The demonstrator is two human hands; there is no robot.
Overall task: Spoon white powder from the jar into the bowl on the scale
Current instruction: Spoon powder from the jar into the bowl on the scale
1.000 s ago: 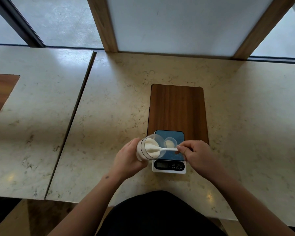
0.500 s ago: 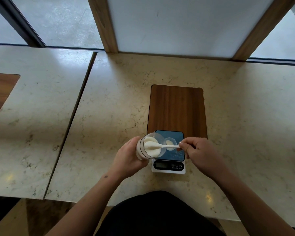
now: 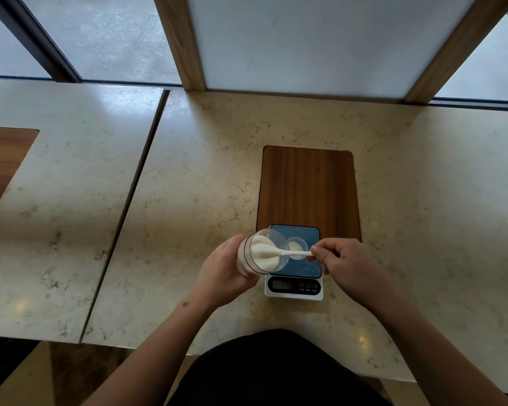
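Nearest the camera, two bare forearms reach in from 6 o'clock over the pale marble-patterned counter (image 3: pixel 188 171). The left hand (image 3: pixel 222 273) is wrapped around a clear plastic jar (image 3: pixel 261 253), tipped on its side with its mouth toward 3 o'clock and white powder (image 3: pixel 263 257) piled inside. The right hand (image 3: pixel 346 265) pinches the handle of a small white plastic spoon (image 3: pixel 288 253), whose scoop end lies in the jar's mouth (loaded or not, I cannot tell). Beneath both sits a white digital kitchen scale with a blue platform (image 3: pixel 294 285); on it, just beside the jar at 3 o'clock, stands a small clear round bowl (image 3: pixel 297 248) already holding some powder. Toward 12 o'clock lies a dark walnut rectangular board (image 3: pixel 308 183), under the scale's far edge.
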